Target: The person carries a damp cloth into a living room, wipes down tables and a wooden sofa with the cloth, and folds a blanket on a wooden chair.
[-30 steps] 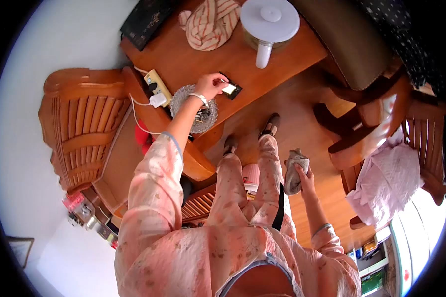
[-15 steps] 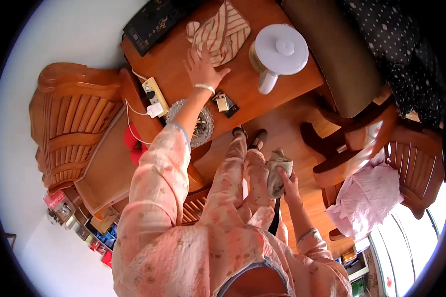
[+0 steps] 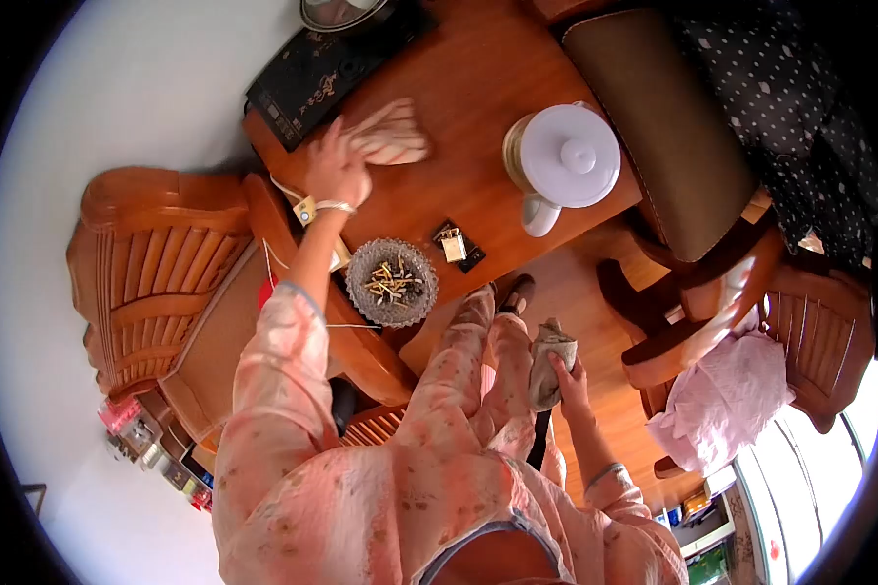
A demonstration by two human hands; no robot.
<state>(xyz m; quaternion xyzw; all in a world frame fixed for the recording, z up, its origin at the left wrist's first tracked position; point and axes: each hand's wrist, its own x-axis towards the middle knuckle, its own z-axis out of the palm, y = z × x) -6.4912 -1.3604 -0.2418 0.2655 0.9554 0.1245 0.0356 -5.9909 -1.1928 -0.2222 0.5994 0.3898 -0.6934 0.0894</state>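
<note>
My left hand (image 3: 339, 175), somewhat smeared by motion, is closed on one end of a cream cloth with reddish stripes (image 3: 392, 138). The cloth is bunched and stretches to the right of the fingers, over the wooden table (image 3: 478, 68). My right hand (image 3: 570, 378) is held low at my right side, beside my leg. Its fingers are wrapped round a crumpled grey-brown rag (image 3: 552, 363). A glass ashtray (image 3: 427, 297) full of cigarette butts stands near the table's front edge, below my left wrist. To its right lies a gold lighter (image 3: 454, 246) on a small black item.
A jug with a white lid (image 3: 566, 156) stands at the table's right. A black printed appliance (image 3: 312, 93) with a pot (image 3: 346, 12) is at the back left. A power strip (image 3: 305, 210) sits by the left edge. Wooden armchairs (image 3: 171, 283) flank the table.
My left hand has moved left, dragging and gathering the striped cloth. My right hand still holds the rag. The view has shifted, showing the ashtray more fully and the pot at the top.
</note>
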